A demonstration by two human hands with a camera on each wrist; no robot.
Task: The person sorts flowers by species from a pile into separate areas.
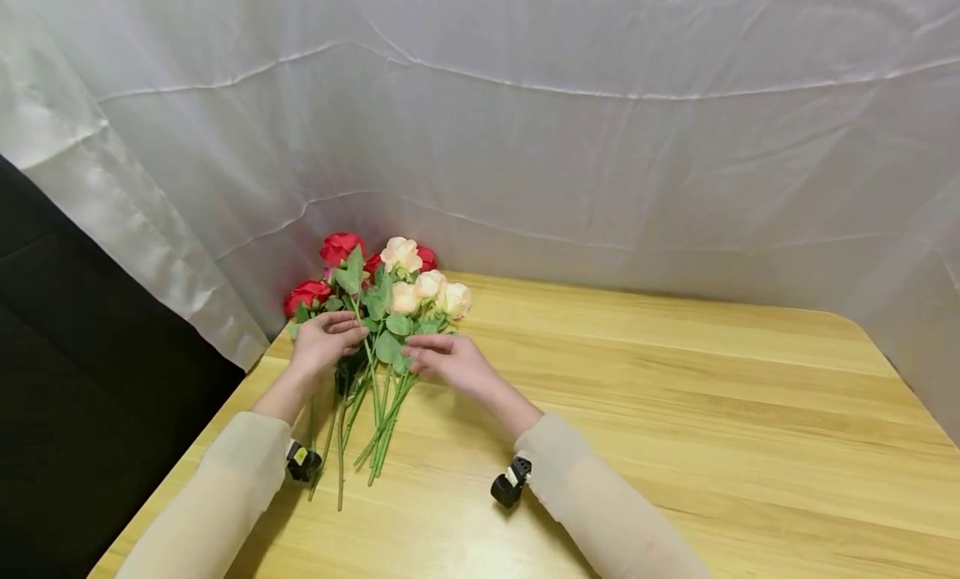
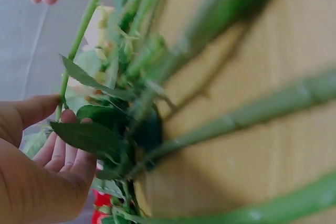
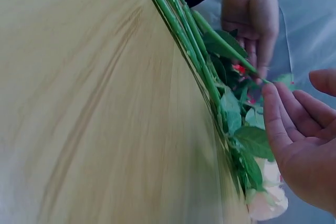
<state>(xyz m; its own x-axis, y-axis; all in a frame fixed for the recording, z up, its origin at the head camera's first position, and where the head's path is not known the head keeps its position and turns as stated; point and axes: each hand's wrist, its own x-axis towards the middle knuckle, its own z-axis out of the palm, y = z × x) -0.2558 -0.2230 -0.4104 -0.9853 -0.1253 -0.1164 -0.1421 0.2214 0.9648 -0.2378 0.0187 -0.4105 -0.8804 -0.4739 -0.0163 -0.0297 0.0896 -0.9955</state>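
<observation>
Red roses [image 1: 307,296] and pale peach roses [image 1: 405,298] lie in a pile at the table's far left, green stems [image 1: 386,437] toward me. My left hand [image 1: 324,342] pinches one green stem [image 2: 84,24] between thumb and fingers; leaves hide part of the grip, and I cannot tell which bloom it bears. A dark green leaf [image 2: 86,139] lies against its fingers. To the right of the stems is my right hand [image 1: 452,362], its fingers loosely extended and thumb apart in the right wrist view. Its fingertips [image 3: 270,90] are close to the stem; contact is unclear.
The wooden table [image 1: 637,412] reaches far to the right of the flowers. A whitish cloth [image 1: 525,162] hangs behind it, and dark fabric [image 1: 97,379] is beyond the left edge. Each wrist wears a small black camera [image 1: 510,483].
</observation>
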